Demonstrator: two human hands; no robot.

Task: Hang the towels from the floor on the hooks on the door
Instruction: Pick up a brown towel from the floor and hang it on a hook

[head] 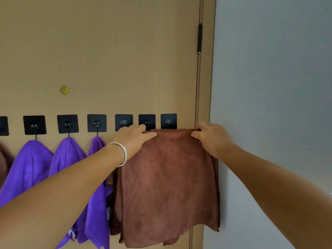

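Holding a brown towel (168,186) spread flat against the door (107,51), near its right edge and just below the row of black hooks (97,123). Pinching the towel's top left corner with the left hand (133,139), grip curled over the cloth, fingers lying just under the second hook from the right (147,121). Pinching the top right corner with the right hand (212,138), grip likewise closed on the fabric, right beside the door's hinge edge. Keeping the top hem stretched level between both hands, touching the lower edge of the rightmost hook plate (168,120); whether the hem is caught on any hook is not clear. Hanging down toward the door's lower right, with a second layer of brown cloth showing behind it on the left. Wearing a silver bangle (122,153) on the left wrist. Hanging three purple towels (28,168) from the hooks further left, gathered into points at their loops. Showing a small brass disc (64,89) above the hooks, a black hinge (200,37) at the upper right edge, and a grey wall (269,69) beyond.
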